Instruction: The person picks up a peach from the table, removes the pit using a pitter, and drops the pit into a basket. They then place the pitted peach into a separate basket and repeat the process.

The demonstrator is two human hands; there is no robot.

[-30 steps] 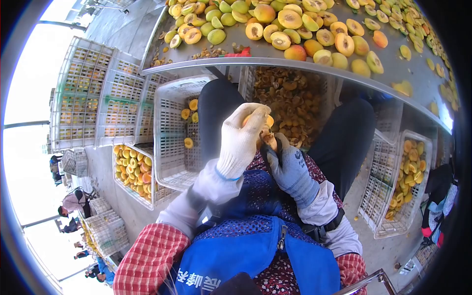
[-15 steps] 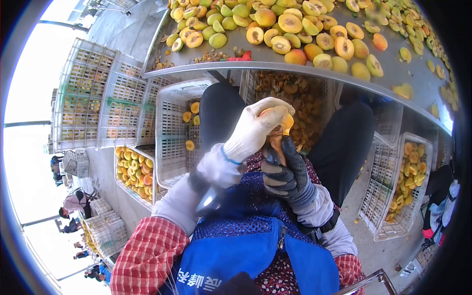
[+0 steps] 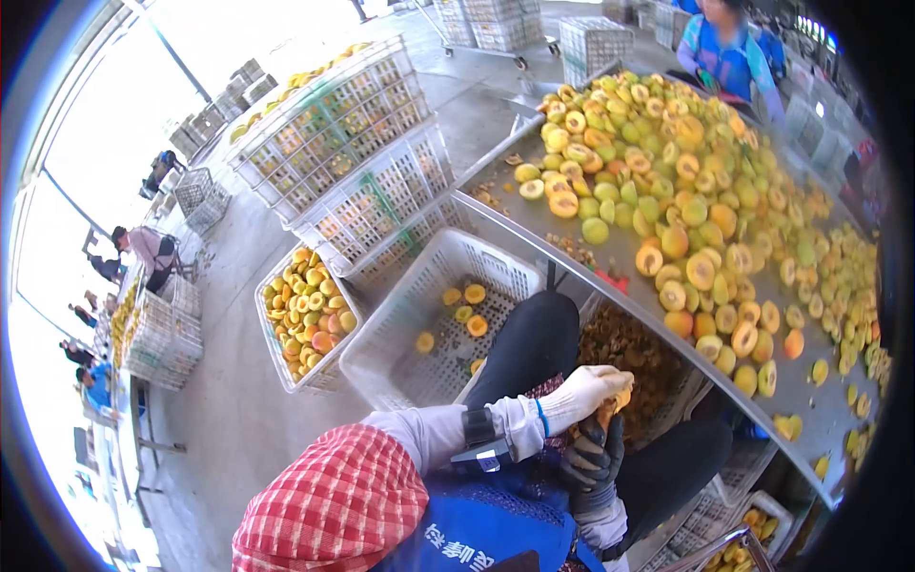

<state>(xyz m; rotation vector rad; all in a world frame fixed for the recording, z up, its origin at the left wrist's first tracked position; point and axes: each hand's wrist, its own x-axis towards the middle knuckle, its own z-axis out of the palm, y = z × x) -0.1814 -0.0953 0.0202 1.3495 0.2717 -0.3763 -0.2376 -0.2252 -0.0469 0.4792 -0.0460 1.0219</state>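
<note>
My left hand [image 3: 583,395], in a white knit glove, is closed around an orange-yellow peach piece [image 3: 623,395]. Just below it my right hand [image 3: 593,464], in a dark coated glove, has its fingers curled around a brownish, narrow thing [image 3: 604,414] that touches the fruit. Too little of that brown thing shows to tell its kind. Both hands are together above my lap. Beneath them stands a crate of brown scraps [image 3: 634,348], between my knees.
A metal table [image 3: 610,250] heaped with halved peaches [image 3: 701,272] slants across the right. Left of my knee, a white crate [image 3: 381,367] holds several halves. Beyond it are a full crate [image 3: 305,310] and stacked crates [image 3: 334,143]. Another person [image 3: 720,48] is across the table.
My view has swung left and up, so the table and crates appear rotated and a person across the table is visible. My hands stay together at the fruit.
</note>
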